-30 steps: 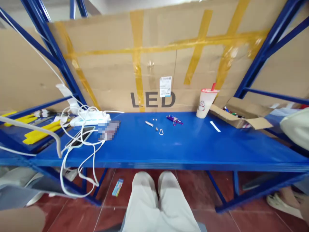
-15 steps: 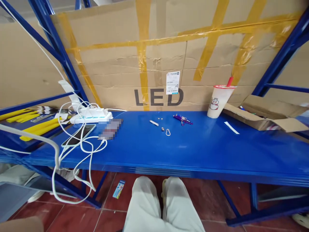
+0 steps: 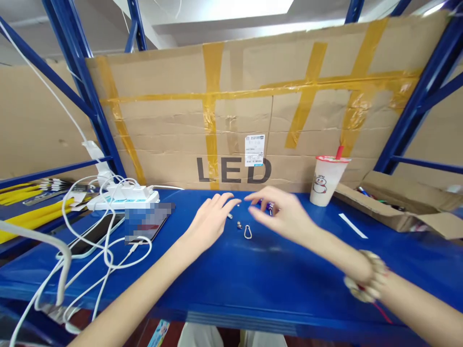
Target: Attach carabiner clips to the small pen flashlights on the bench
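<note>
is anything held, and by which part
Nothing appears held; left grip and right grip are open, near the slim silver metal cylinder and elongated shiny purple object.

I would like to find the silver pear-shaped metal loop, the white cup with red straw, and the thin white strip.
Silver pear-shaped metal loop (image 3: 248,238): head view, lower curve.
White cup with red straw (image 3: 330,180): head view, body's middle.
Thin white strip (image 3: 353,226): head view, its middle.

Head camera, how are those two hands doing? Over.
Bare left hand and bare right hand open. Silver teardrop-shaped metal clip untouched. Right hand partly hides shiny purple object.
</note>
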Demonstrator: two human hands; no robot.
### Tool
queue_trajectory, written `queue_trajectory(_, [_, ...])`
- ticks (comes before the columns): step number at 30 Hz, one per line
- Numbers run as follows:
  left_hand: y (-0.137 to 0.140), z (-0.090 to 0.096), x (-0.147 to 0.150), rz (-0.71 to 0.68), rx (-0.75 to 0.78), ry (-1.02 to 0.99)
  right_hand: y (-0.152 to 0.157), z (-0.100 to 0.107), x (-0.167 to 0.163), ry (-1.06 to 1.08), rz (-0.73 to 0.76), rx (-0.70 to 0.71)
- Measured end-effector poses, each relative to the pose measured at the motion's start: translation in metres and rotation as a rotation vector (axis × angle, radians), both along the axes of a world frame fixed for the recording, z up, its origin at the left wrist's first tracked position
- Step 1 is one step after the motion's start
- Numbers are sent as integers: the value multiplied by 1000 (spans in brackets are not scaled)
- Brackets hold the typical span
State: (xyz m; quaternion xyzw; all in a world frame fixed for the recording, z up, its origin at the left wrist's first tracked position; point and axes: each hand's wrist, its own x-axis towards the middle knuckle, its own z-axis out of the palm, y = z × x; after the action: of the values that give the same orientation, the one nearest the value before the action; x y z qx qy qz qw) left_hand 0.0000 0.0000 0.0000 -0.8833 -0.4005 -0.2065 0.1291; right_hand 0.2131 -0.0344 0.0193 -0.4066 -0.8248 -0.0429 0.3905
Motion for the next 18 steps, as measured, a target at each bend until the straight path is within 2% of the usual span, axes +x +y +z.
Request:
queue_trajectory(4, [45, -3, 6, 36, -240, 228, 27, -29, -11, -222, -45, -326])
queue_trajectory(7, [65, -13, 9, 20, -277, 244, 41, -47, -15, -210, -82, -419])
queue_trajectory(9, [68, -20, 11, 25, -254, 210, 47, -48, -14, -174, -79, -451])
queue_trajectory(12, [66, -29, 16, 19, -292, 27, 55, -40, -7, -69, -101, -451])
queue_trajectory(14, [64, -34, 19, 14, -363, -154, 62, -32, 1, -20, -203, -399])
queue_trajectory(17, [66, -40, 24, -5, -417, -307, 71, -26, 12, -199, -280, -547])
queue_trajectory(18, [68, -42, 25, -30, -416, -336, 72, -27, 14, -197, -274, -514])
